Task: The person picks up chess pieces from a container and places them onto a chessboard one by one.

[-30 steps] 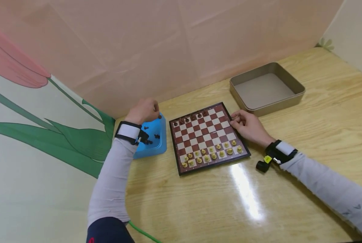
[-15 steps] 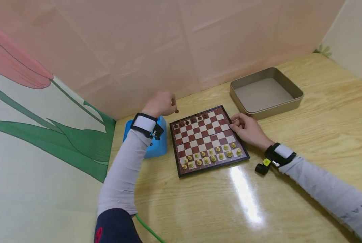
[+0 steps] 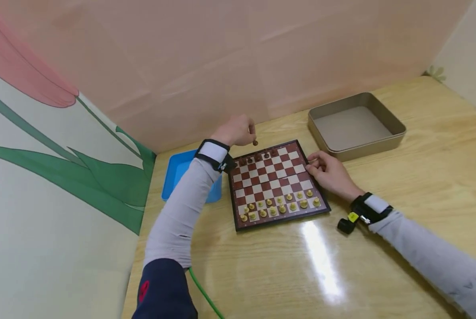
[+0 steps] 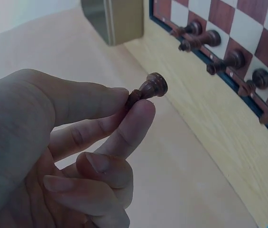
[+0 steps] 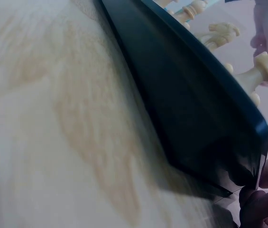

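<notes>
My left hand [image 3: 236, 131] pinches a dark brown chess piece [image 4: 153, 86] by its top between thumb and fingers. Its ringed base sticks out beyond the fingertips; its head is hidden. The hand hovers just past the far edge of the red-and-white chessboard [image 3: 267, 184]. Along that edge stands a row of several dark pieces [image 3: 258, 157]. Two rows of cream pieces [image 3: 282, 208] line the near side, a cream rook [image 5: 262, 71] among them in the right wrist view. At the board's right edge, my right hand [image 3: 333, 173] grips the black rim [image 5: 190, 99] with thumb and fingers.
A blue box [image 3: 177, 165] stands left of the board, partly hidden behind my left arm. Behind my right hand sits an open brown-grey tin [image 3: 351, 128]. The wooden table [image 3: 262, 270] meets a pink wall covering [image 3: 206, 66] at the back.
My left hand has moved right from over the blue box to the board's far edge, carrying the dark chess piece. My right hand has kept its place at the board's right edge.
</notes>
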`<state>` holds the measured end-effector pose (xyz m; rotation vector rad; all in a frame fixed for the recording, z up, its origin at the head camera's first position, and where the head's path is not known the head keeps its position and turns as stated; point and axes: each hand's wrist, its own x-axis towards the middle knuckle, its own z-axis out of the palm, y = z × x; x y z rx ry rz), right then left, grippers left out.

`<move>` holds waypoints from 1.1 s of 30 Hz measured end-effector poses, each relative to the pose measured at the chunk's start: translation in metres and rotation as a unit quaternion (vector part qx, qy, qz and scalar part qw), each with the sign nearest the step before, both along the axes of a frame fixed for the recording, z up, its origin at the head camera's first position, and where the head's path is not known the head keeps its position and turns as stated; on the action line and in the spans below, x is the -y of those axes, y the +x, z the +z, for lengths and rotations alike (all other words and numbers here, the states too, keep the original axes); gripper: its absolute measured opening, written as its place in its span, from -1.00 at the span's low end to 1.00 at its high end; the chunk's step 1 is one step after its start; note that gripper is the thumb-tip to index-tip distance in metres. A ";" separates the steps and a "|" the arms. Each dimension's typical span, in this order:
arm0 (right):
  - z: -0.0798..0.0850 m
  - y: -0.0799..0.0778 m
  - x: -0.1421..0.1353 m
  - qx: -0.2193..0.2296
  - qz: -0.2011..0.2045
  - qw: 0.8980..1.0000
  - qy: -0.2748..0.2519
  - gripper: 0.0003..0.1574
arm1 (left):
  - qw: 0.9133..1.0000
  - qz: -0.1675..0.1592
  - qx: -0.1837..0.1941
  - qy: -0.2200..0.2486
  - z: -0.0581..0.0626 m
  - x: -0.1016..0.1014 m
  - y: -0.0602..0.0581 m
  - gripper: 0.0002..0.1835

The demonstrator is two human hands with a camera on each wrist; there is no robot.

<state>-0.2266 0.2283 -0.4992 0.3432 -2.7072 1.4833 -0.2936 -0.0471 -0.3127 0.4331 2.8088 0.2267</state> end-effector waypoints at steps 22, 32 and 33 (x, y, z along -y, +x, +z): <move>0.003 0.000 -0.005 -0.005 -0.006 1.000 -0.007 -0.60 | 0.997 -0.071 -0.026 -0.009 -0.022 -0.054 -0.020 -0.82; 0.003 -0.001 -0.002 -0.014 -0.008 1.000 -0.002 -0.63 | 0.998 -0.062 -0.028 0.010 -0.036 -0.064 -0.025 -0.80; 0.003 -0.001 -0.001 -0.013 -0.008 1.000 -0.003 -0.63 | 0.998 -0.060 -0.031 0.011 -0.038 -0.065 -0.025 -0.79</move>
